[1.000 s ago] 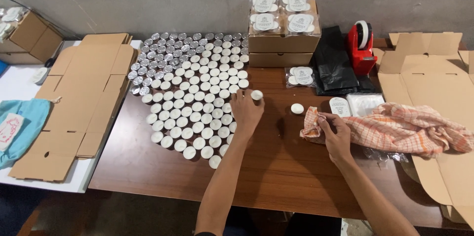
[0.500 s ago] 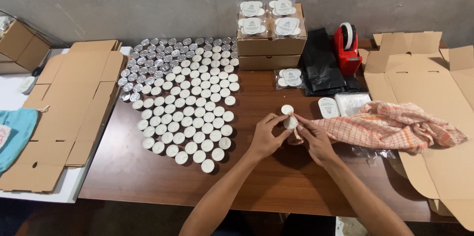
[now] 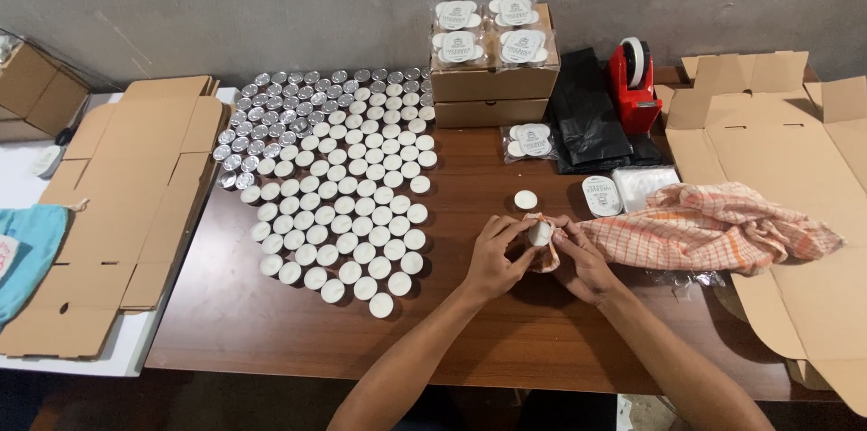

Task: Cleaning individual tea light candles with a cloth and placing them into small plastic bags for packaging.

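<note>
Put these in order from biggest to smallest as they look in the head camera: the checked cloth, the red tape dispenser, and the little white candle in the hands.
1. checked cloth, the biggest by far.
2. red tape dispenser.
3. little white candle, held between the left hand and right hand, the smallest.

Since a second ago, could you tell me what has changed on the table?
The left hand took a small white jar from the jar cluster and brought it to the right hand; both now hold it in the checked cloth. The loose jar and boxes stayed put.
</note>
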